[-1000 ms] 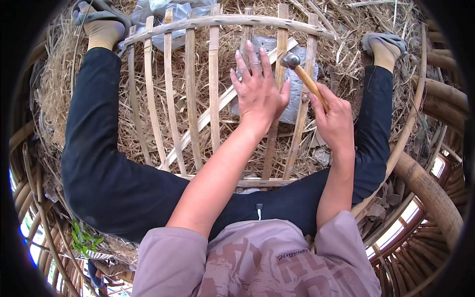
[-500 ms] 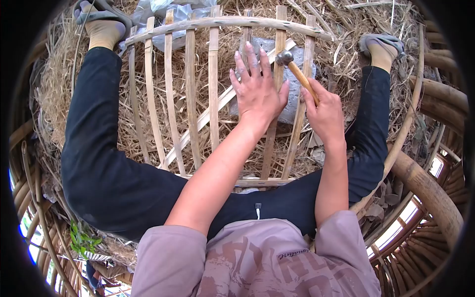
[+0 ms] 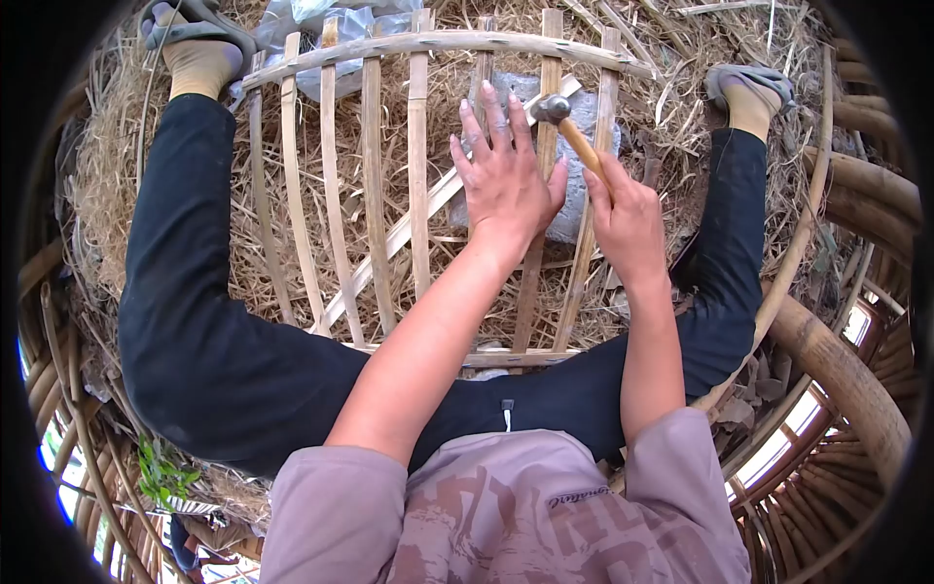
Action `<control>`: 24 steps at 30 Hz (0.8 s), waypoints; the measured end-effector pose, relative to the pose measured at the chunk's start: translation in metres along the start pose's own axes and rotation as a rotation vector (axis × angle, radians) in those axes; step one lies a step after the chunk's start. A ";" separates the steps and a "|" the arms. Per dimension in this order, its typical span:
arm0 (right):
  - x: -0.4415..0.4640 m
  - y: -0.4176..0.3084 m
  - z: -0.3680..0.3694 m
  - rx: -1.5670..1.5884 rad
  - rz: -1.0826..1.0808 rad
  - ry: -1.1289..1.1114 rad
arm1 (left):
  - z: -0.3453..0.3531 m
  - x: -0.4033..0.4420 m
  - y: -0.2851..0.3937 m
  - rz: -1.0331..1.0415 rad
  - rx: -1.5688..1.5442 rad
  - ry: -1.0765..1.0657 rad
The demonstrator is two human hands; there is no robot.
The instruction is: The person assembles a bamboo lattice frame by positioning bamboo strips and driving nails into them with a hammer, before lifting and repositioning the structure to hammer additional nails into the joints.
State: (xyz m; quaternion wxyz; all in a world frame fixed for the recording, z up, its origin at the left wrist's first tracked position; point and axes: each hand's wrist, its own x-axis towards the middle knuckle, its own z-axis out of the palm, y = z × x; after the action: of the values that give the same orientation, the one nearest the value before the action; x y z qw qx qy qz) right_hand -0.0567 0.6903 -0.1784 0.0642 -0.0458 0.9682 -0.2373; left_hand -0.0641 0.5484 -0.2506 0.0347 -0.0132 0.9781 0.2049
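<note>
My left hand (image 3: 506, 190) lies with its fingers spread over the bamboo slats of a frame, palm down. In my right hand (image 3: 628, 219) is a hammer (image 3: 582, 146), gripped by its wooden handle, its metal head close to a slat just right of my left fingers. The slats (image 3: 374, 195) run up to a curved bamboo crosspiece (image 3: 448, 42), with a straight crosspiece (image 3: 516, 359) along the near end. Beneath the slats a grey block (image 3: 564, 219) shows, and a pale strip (image 3: 394, 238) crosses diagonally under them.
Dry straw (image 3: 112, 185) covers the ground. Clear plastic (image 3: 336, 15) lies behind the curved crosspiece. My legs in dark trousers flank the frame. Thick bamboo poles (image 3: 846, 380) stand at the right, and a green plant (image 3: 163, 472) grows at the lower left.
The hammer and my right hand have shifted slightly left and up. My left hand stays in nearly the same spot on the slats.
</note>
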 end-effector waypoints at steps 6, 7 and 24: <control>-0.014 -0.002 0.003 0.070 0.038 0.106 | 0.003 0.000 0.000 -0.005 0.021 0.011; -0.009 -0.003 -0.001 0.040 0.020 0.120 | 0.003 0.001 0.001 -0.003 0.008 0.013; -0.009 -0.013 0.000 0.149 0.042 0.185 | 0.002 -0.001 -0.001 -0.009 -0.009 0.021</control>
State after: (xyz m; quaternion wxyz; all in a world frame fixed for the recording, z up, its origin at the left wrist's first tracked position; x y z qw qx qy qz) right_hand -0.0476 0.6802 -0.1718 -0.0173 0.0015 0.9505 -0.3103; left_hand -0.0628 0.5487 -0.2526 0.0254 -0.0197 0.9774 0.2089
